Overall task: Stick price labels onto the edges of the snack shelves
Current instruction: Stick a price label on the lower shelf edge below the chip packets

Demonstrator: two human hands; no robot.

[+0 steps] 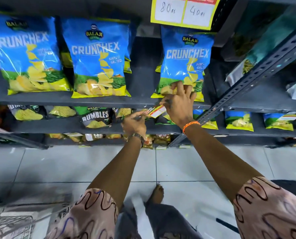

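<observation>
I have the price label [156,112] just under the shelf edge [92,102], below the right-hand chip bag [184,61]. My left hand [134,124] pinches its left end; my right hand [177,104] nips the top corner, other fingers spread. It looks light, floppy and probably sticky-backed, so I'd hold only the ends.
</observation>
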